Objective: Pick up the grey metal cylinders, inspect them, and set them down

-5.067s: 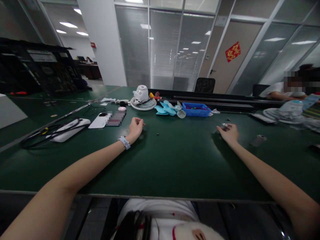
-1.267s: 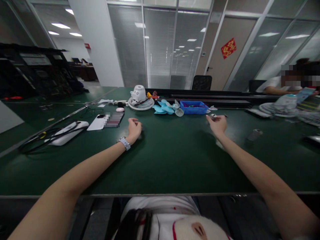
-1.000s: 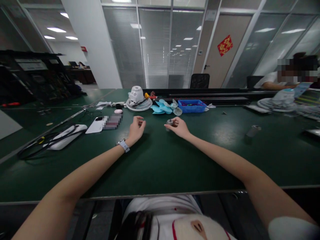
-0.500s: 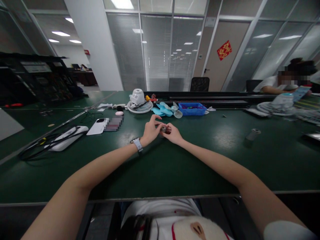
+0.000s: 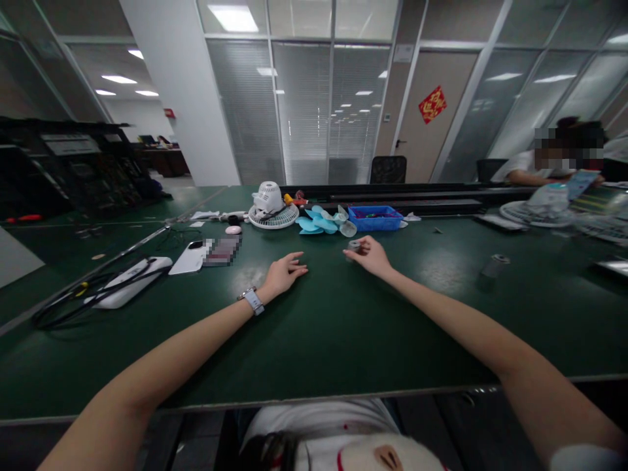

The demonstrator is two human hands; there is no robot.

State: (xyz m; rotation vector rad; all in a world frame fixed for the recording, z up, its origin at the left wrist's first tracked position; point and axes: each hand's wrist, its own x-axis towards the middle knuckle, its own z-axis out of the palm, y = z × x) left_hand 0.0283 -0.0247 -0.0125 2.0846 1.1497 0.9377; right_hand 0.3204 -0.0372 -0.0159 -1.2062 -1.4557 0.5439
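A small grey metal cylinder, like a little motor, is pinched between the thumb and fingers of my right hand, just in front of the blue tray. My left hand holds nothing; its fingers are apart, low over the green table. Farther right, a similar metal cylinder stands on the table, apart from both hands. Beyond my hands lie light-blue fan blades.
A blue tray with small parts and a white fan body are at the back. On the left lie a white phone and a white power strip with black cable. A co-worker sits at the far right beside another fan.
My hands were together around the small cylinder. They have since separated: my left hand let go and drew left, while my right hand carried the cylinder to the right.
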